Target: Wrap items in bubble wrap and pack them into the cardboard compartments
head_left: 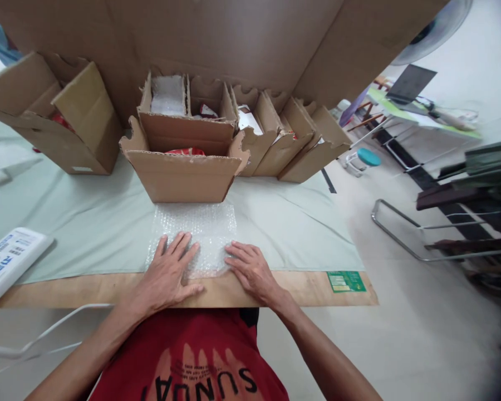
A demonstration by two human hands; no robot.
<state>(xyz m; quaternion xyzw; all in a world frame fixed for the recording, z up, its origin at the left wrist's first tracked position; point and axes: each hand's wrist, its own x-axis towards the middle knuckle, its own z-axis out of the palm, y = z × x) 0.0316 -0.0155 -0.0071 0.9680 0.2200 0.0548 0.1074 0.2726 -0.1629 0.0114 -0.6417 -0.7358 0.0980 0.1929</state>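
A sheet of clear bubble wrap (pixel 200 231) lies flat on the pale green cloth (pixel 100 223) at the table's near edge. My left hand (pixel 169 273) rests palm down on its near left part, fingers spread. My right hand (pixel 253 270) lies flat on its near right corner, fingers stretched toward the middle. Neither hand holds anything. Just beyond the sheet stands an open cardboard box (pixel 183 167) with something red inside.
Several more open cardboard boxes (pixel 292 139) line the back, against a tall cardboard wall (pixel 217 39). Another box (pixel 62 117) lies at the left. A white packet with blue print (pixel 6 262) lies at the near left. A green label (pixel 345 281) sits on the wooden table edge. Metal racks stand on the floor at right.
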